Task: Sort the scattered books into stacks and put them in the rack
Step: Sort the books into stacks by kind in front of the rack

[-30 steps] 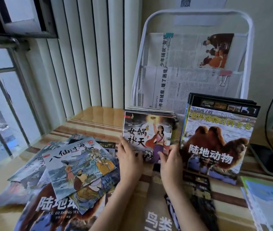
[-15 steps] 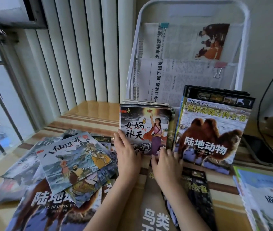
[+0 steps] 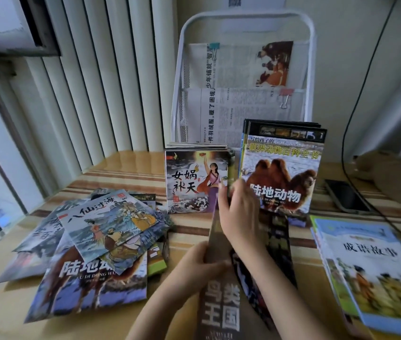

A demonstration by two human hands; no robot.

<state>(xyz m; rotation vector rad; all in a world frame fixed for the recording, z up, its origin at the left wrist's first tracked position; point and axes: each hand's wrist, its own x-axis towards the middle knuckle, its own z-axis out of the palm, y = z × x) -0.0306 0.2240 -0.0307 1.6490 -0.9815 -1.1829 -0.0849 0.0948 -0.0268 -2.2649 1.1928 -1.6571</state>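
A white wire rack [image 3: 246, 14] stands at the back of the table with newspapers clipped in it. Two stacks lean upright at its foot: small story books [image 3: 192, 182] on the left, large camel-cover books [image 3: 282, 175] on the right. My left hand [image 3: 194, 268] grips the left edge of a dark bird book [image 3: 219, 303] lying in front of me. My right hand [image 3: 239, 217] rests fingers-spread on the far end of that book, touching the bottom of the upright stacks. A scattered pile [image 3: 91, 241] lies at the left.
A stack of blue-cover books [image 3: 371, 273] lies at the right edge. A black phone [image 3: 346, 196] and a black cable [image 3: 346, 148] sit behind it. Another dark book [image 3: 275, 253] lies under my right forearm. Window and blinds are to the left.
Both hands have let go of the upright small story books and dropped back. The left hand now grips the bird book's edge; the right hand has shifted onto its far end.
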